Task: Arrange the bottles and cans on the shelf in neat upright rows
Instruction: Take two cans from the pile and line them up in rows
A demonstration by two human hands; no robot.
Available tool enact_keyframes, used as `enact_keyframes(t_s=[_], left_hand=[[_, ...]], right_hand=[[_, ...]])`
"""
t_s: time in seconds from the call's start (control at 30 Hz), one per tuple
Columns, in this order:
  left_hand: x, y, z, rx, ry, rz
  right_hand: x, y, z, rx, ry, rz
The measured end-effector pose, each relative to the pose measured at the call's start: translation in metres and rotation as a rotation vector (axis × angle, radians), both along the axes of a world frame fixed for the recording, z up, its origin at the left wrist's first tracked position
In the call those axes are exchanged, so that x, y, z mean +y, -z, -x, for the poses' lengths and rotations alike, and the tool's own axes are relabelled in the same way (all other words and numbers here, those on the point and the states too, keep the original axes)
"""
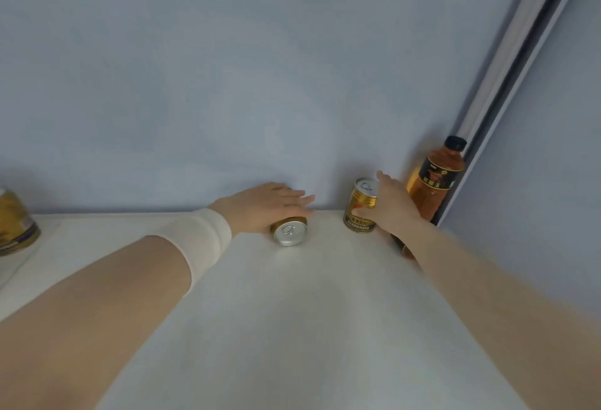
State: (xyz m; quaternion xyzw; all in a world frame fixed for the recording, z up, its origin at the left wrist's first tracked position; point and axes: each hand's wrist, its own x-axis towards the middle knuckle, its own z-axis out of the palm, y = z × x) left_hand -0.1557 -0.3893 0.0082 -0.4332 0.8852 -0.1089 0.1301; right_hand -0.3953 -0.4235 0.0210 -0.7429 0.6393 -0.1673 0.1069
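Note:
A gold can (289,232) lies on its side on the white shelf (292,328), its silver pull-tab end facing me. My left hand (266,206) rests flat on top of it, fingers stretched toward the back wall. A second gold can (361,206) stands upright to the right, and my right hand (395,204) is wrapped around its right side. Behind that hand an amber bottle (434,178) with a black cap and dark label stands upright in the back right corner. Another dark bottle (403,245) shows partly under my right forearm.
A large gold tin (14,222) stands at the far left edge of the shelf. The pale blue back wall (260,84) rises just behind the cans, and a grey metal rail (514,78) runs up the right corner.

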Motion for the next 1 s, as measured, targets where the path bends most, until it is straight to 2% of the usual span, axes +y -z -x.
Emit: enact_keyframes(t_s=[0.13, 0.23, 0.37, 0.43, 0.5, 0.57, 0.7, 1.0], left_hand=[[-0.01, 0.009, 0.006, 0.152, 0.021, 0.041], [-0.005, 0.012, 0.006, 0.38, -0.044, 0.082], [0.025, -0.001, 0.007, 0.936, -0.321, 0.0], [0.044, -0.008, 0.005, 1.208, -0.42, -0.053], [0.064, -0.014, 0.001, 1.367, -0.497, -0.051], [0.085, -0.02, -0.005, 1.447, -0.569, -0.051], [0.139, -0.033, -0.019, 1.514, -0.664, -0.052], [0.279, -0.031, -0.081, 1.481, -0.959, 0.136]], right_hand=[[-0.012, 0.01, 0.003, -0.033, 0.011, 0.054], [-0.014, 0.01, 0.005, -0.155, 0.048, 0.04], [-0.013, 0.006, 0.007, -0.239, 0.063, -0.004], [-0.006, 0.002, 0.006, -0.376, 0.082, -0.006], [0.008, -0.007, 0.003, -0.533, 0.072, -0.011], [0.027, -0.022, -0.004, -0.636, 0.023, -0.043], [0.066, -0.048, -0.03, -0.725, -0.098, -0.079], [0.156, -0.059, -0.126, -0.853, -0.391, -0.243]])
